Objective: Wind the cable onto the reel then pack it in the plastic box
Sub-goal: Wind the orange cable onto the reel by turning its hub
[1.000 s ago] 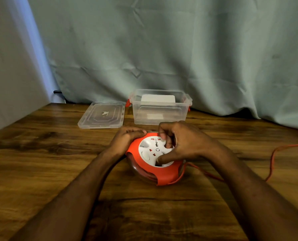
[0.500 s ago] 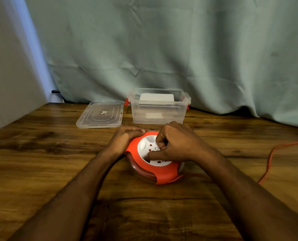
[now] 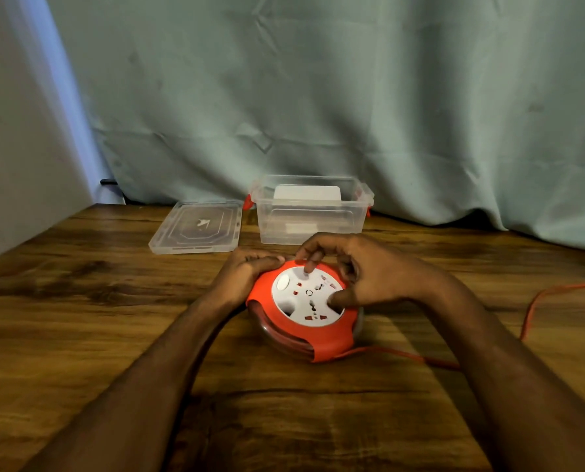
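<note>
We take the round orange plastic cable reel with its white socket face [image 3: 304, 308] as our landmark; it sits flat on the dark-grained wooden table [image 3: 80, 335], near the middle. Our left hand [image 3: 247, 272] curls over the reel's far-left rim, fingers pressed together against the orange housing to steady it. Our right hand [image 3: 362, 274] lies on the white face, fingers spread, one fingertip [image 3: 307, 269] and the thumb planted in recesses of the disc, so we judge it is set to turn it.

The thin orange cable [image 3: 403, 355] leaves the reel at its near-right edge, passes under our right forearm, and reappears well to the right of the reel, running off the edge of view. So we judge the winding step is in hand and unfinished.

Beyond the reel stands the clear rectangular plastic box with orange latches [image 3: 310, 212], open, something pale inside it. Its clear flat lid [image 3: 197, 226] lies on the table beyond and left of the reel.

Next we need more turns of the face while the left hand holds the housing, until the loose cable is drawn in.
</note>
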Demonstrator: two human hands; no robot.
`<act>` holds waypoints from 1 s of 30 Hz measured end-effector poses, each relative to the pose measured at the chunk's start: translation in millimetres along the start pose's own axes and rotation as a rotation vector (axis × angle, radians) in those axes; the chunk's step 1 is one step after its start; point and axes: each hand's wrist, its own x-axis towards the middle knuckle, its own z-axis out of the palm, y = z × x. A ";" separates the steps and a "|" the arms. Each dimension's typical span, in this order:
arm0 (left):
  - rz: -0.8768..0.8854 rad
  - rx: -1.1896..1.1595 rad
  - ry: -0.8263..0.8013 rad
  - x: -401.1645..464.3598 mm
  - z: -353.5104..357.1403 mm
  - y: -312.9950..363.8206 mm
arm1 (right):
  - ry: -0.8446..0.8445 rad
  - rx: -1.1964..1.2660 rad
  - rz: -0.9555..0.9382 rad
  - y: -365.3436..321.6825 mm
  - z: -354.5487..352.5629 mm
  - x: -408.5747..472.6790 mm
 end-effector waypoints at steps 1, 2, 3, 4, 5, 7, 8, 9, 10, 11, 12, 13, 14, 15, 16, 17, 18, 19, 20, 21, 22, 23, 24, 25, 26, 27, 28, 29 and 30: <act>-0.003 0.001 -0.009 -0.5 0.8 0.0 | -0.021 0.015 0.010 1.5 0.2 0.2; -0.005 0.005 -0.019 -0.6 1.2 -0.6 | -0.041 0.030 0.015 1.7 0.8 0.8; -0.007 0.013 -0.028 -0.6 0.8 -1.3 | -0.053 0.045 0.018 1.4 1.6 0.7; -0.003 0.018 -0.036 0.0 0.2 -2.7 | -0.063 0.059 0.018 1.4 2.1 0.7; 0.001 0.019 -0.042 0.3 -1.0 -3.6 | -0.070 0.067 0.015 0.5 2.8 0.7; 0.006 0.021 -0.064 0.0 -1.5 -3.1 | -0.063 0.073 0.007 -0.9 5.1 0.2; 0.007 0.022 -0.082 -0.6 -1.3 -2.3 | -0.054 0.071 0.007 -1.1 6.2 0.1; 0.007 0.020 -0.103 -1.9 -0.8 -0.6 | -0.047 0.070 0.012 -2.1 6.9 -0.6; 0.003 0.015 -0.113 -2.6 -0.7 0.6 | -0.041 0.067 0.014 -3.8 7.6 -1.4; -0.004 0.010 -0.111 -2.6 -0.6 1.0 | -0.031 0.056 0.020 -5.8 8.4 -2.3; -0.011 0.005 -0.103 -1.7 -0.8 -0.1 | -0.019 0.036 0.027 -7.6 9.0 -3.2; -0.014 0.000 -0.094 -0.7 -0.9 -1.6 | -0.005 0.000 0.038 -9.8 9.8 -3.9; -0.017 -0.005 -0.080 0.1 -0.9 -3.1 | 0.012 -0.045 0.047 -12.4 10.7 -4.1; -0.020 -0.004 -0.065 0.6 -1.0 -3.8 | 0.032 -0.093 0.054 -14.7 11.6 -4.3; -0.020 -0.005 -0.053 1.3 -1.2 -5.0 | 0.049 -0.136 0.061 -16.4 13.0 -3.6; -0.020 -0.003 -0.048 2.0 -1.6 -6.0 | 0.061 -0.180 0.069 -18.8 14.6 -2.7; -0.018 0.000 -0.048 2.0 -1.6 -6.2 | 0.067 -0.227 0.078 -21.7 16.0 -1.9; -0.017 0.001 -0.051 1.8 -1.4 -5.9 | 0.072 -0.270 0.089 -24.2 16.8 -1.1; -0.017 -0.001 -0.053 1.8 -1.3 -6.1 | 0.078 -0.302 0.101 -25.8 17.3 -0.5; -0.017 -0.002 -0.053 1.5 -0.7 -5.6 | 0.085 -0.319 0.116 -27.2 17.2 -0.1; -0.018 -0.006 -0.049 1.7 -0.6 -5.8 | 0.093 -0.325 0.131 -28.1 17.2 0.2; -0.020 -0.014 -0.047 1.7 -0.5 -5.6 | 0.098 -0.323 0.146 -28.9 17.3 0.7; -0.021 -0.024 -0.048 1.9 -0.4 -5.6 | 0.100 -0.315 0.158 -29.6 17.8 1.3; -0.021 -0.029 -0.052 1.9 0.0 -4.7 | 0.101 -0.303 0.163 -29.9 18.6 1.9; -0.020 -0.028 -0.053 1.9 0.4 -4.2 | 0.102 -0.291 0.161 -30.6 19.9 2.8; -0.019 -0.024 -0.053 1.8 0.8 -3.4 | 0.104 -0.280 0.157 -31.3 21.1 3.7; -0.021 -0.020 -0.050 1.8 0.3 -3.5 | 0.104 -0.272 0.151 -32.6 22.0 4.3; -0.026 -0.019 -0.043 1.6 -0.4 -3.7 | 0.105 -0.264 0.146 -33.2 22.3 4.6; -0.029 -0.017 -0.034 2.1 -1.3 -4.2 | 0.109 -0.252 0.138 -32.8 21.5 4.5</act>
